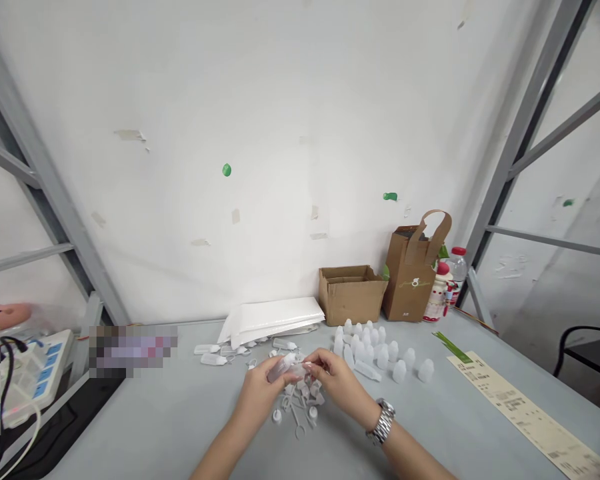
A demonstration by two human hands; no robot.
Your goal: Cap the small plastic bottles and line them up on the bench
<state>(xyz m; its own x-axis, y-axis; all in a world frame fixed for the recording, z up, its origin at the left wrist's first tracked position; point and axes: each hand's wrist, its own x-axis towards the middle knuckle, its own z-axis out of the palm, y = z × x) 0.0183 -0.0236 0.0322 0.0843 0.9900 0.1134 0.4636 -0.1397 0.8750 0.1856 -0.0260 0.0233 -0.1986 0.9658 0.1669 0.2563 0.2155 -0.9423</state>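
Near the middle of the table, my left hand (266,385) is closed around a translucent plastic bottle (280,367). My right hand (331,378), with a metal watch at the wrist, pinches at a small white part beside the bottle; what its fingertips hold is too small to make out. Just below both hands lies a pile of white caps with ring straps (300,400). Several translucent bottles (383,357) stand to the right, with a few lying down among them. More bottles with caps (213,359) lie to the left.
White packets (275,319) lie against the wall beside an open cardboard box (353,300). A brown paper bag (405,287) and a red-capped bottle (458,267) stand at the back right. A printed paper strip (520,407) lies right; a power strip (50,373) is left.
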